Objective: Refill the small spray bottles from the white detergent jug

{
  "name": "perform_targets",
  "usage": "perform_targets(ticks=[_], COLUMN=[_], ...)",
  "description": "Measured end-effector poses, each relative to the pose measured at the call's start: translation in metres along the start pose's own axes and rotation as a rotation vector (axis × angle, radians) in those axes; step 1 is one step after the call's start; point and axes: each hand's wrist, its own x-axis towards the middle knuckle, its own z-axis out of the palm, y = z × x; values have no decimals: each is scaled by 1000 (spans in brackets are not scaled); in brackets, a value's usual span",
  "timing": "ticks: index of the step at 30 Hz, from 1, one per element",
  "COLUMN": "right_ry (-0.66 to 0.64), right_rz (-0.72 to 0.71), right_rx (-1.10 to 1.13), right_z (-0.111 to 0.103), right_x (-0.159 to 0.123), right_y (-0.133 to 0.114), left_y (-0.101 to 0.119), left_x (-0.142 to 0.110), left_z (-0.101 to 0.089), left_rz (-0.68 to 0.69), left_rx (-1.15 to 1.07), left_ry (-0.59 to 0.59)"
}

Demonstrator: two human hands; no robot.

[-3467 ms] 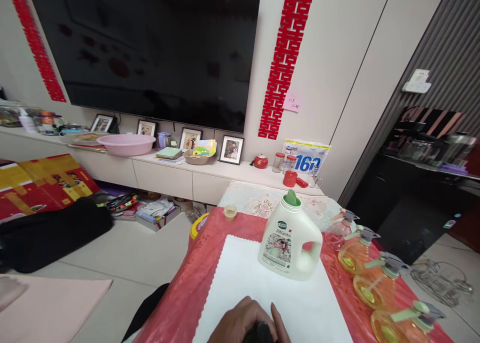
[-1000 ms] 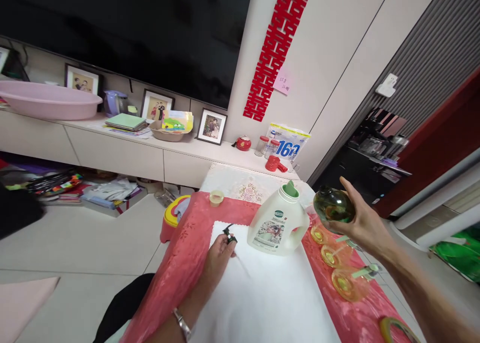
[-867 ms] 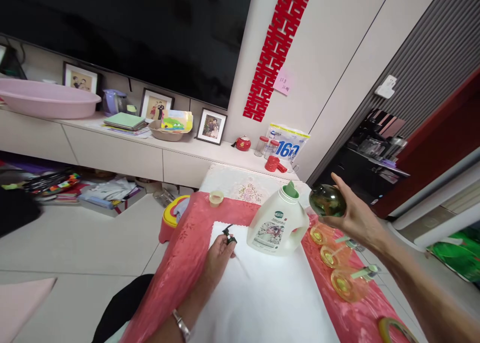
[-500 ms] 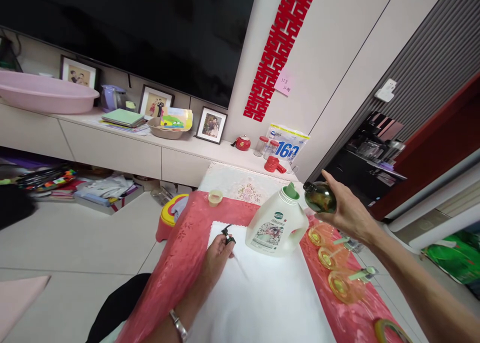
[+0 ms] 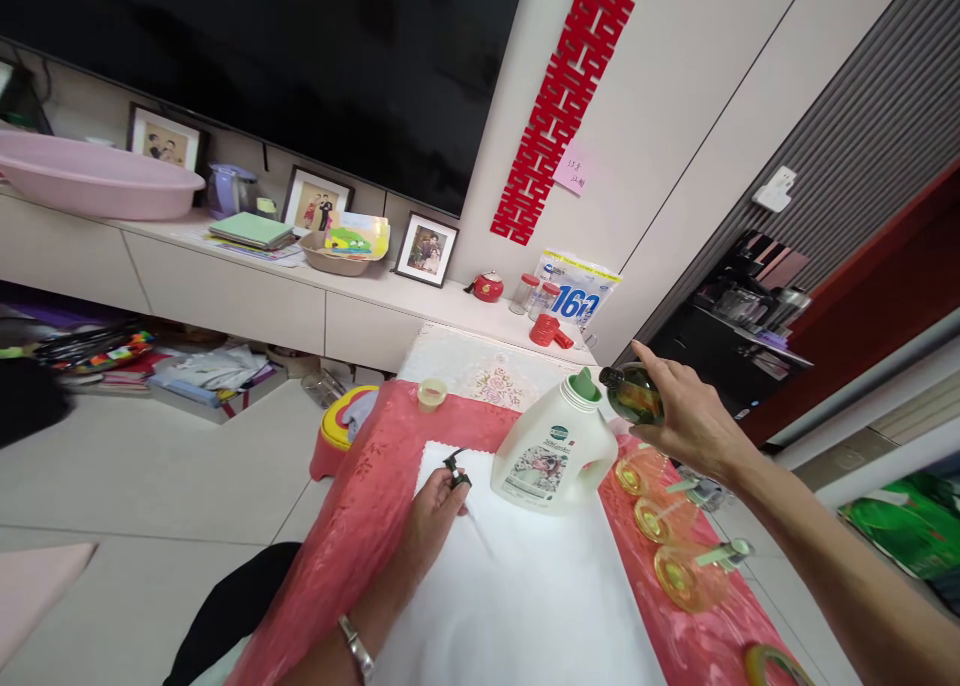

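My left hand [image 5: 439, 511] is closed around a black pump head [image 5: 456, 474], whose thin clear tube slants down over the white sheet. In my right hand [image 5: 690, 416] is a dark green bottle [image 5: 636, 394], tipped sideways so that its neck points left. The bottle's mouth is close to the top of a white detergent jug [image 5: 551, 456]; whether they touch I cannot tell. That jug stands upright on the white sheet [image 5: 525, 606], with a green spout in its uncapped neck. Whether liquid runs from the bottle does not show.
Several yellow-tinted clear bottles [image 5: 679, 574] lie along the right side of the red tablecloth [image 5: 352, 506]. A tape roll [image 5: 776, 663] is at the lower right. A small cup [image 5: 432, 396] stands at the far left corner. Beyond is a low cabinet [image 5: 375, 316]; a stool [image 5: 337, 431] stands left.
My right hand has shifted slightly left with the tilted bottle, bringing its mouth nearer the jug's neck. My left hand keeps the pump head in place. The camera view has moved slightly.
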Motion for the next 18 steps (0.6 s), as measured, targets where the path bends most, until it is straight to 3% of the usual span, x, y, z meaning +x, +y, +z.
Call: perform_targets(ticks=[18], right_ry=[-4], right_rz=[-49], right_rx=[-121], right_z=[-4], right_x=[11], right_y=[-1], left_y=[-4], left_x=[2], left_z=[-1], left_rz=[-10], left_rx=[-14], left_ry=[-2])
